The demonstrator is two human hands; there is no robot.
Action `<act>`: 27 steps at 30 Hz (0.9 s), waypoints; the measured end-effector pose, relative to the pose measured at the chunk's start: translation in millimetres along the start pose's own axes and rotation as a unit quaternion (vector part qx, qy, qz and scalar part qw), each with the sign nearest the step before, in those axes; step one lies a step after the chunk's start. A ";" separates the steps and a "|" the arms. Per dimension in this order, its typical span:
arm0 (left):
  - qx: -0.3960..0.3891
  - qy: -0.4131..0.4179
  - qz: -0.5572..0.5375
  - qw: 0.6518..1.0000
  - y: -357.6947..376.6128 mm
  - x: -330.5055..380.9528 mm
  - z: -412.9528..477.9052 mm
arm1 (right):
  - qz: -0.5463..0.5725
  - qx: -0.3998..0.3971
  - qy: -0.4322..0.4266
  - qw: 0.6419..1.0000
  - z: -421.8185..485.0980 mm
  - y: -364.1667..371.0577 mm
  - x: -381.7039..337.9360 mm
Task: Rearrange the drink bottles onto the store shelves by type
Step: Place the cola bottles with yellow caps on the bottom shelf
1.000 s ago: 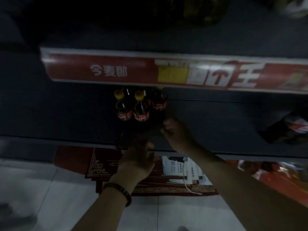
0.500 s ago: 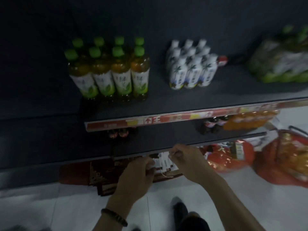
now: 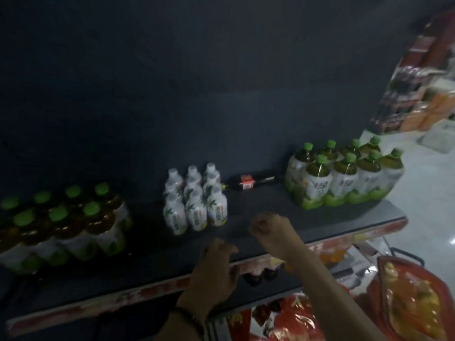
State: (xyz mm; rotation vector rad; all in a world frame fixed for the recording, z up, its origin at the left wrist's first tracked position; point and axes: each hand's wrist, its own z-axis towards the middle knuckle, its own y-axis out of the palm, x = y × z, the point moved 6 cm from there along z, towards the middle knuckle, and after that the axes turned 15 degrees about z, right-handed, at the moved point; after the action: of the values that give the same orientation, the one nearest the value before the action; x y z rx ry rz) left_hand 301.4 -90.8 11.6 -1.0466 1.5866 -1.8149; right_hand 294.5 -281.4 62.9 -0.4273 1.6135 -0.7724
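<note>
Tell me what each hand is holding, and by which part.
Nothing is held. The left hand hangs loosely curled by the shelf; the right hand is an empty fist above it.

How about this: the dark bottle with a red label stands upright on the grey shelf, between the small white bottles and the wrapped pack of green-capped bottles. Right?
Not quite. The head view shows the dark bottle with a red label lying on its side, not upright. It is on the grey shelf, between the small white bottles and the wrapped pack of green-capped bottles.
</note>
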 end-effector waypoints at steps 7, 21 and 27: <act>-0.144 -0.072 0.084 0.983 38.5 40.6 80.8 | -0.093 -0.046 -0.024 0.994 152.9 -36.1 52.8; -0.128 -0.094 0.047 0.986 32.2 32.1 93.8 | -0.242 -0.107 -0.033 0.964 222.9 -15.7 69.2; -0.115 -0.110 -0.003 0.987 37.4 27.7 89.7 | -0.323 -0.170 -0.021 0.931 204.3 -9.8 81.2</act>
State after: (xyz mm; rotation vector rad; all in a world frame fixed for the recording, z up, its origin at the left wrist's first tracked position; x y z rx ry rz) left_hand 354.1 -172.1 -16.9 -1.3071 1.6845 -1.4844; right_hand 475.2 -391.6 2.4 -1.2620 1.5746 -0.9541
